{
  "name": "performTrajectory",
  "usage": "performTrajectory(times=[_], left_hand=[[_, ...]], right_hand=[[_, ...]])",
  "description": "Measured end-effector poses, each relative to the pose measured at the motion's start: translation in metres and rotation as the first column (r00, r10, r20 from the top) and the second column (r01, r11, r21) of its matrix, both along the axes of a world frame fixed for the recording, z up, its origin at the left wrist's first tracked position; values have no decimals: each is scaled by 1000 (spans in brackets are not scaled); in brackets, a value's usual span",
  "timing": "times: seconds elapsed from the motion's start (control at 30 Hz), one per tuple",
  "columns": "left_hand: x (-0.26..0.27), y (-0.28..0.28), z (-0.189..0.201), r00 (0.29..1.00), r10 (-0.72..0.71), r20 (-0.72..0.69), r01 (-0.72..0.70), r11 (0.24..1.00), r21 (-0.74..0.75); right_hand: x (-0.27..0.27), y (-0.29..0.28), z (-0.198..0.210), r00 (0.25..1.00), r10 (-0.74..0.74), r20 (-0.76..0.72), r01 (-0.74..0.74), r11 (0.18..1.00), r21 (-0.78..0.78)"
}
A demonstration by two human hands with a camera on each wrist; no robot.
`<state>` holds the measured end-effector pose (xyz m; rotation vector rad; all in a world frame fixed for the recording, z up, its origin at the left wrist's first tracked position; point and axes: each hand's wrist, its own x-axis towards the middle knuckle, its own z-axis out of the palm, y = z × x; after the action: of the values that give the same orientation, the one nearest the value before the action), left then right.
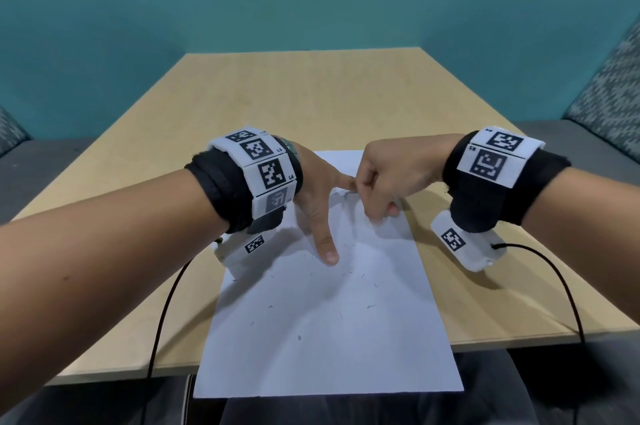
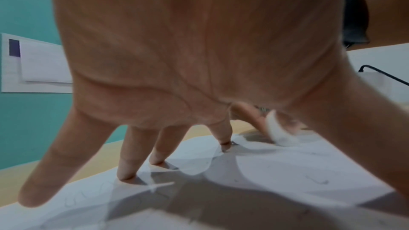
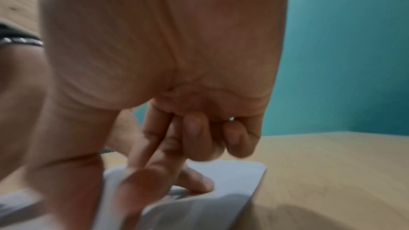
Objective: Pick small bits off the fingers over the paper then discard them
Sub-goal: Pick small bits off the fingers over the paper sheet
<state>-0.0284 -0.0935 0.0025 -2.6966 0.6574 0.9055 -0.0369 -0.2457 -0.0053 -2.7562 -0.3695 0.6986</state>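
Two hands meet above a white sheet of paper [image 1: 332, 320] lying on a wooden counter [image 1: 294, 95]. At left, the left hand [image 1: 317, 189] is spread open, its straight fingers [image 2: 129, 169] touching the sheet. At right, the right hand [image 1: 388, 171] curls around the left index finger, seemingly pinching its tip, though blur hides any bit held. Small dark bits [image 1: 346, 272] dot the paper. Picking appears underway; next comes pulling the bit free and dropping it there.

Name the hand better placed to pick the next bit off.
Right. The right hand is curled with its fingertips at the left hand's index finger, while the left hand is spread, fingertips resting on the paper.
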Motion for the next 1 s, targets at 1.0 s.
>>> performTrajectory(times=[1.0], left_hand=[[24,101,-5,988,133,78,-118,979,-166]], right_hand=[[-17,-21,7,983,-39,179,30,998,53]])
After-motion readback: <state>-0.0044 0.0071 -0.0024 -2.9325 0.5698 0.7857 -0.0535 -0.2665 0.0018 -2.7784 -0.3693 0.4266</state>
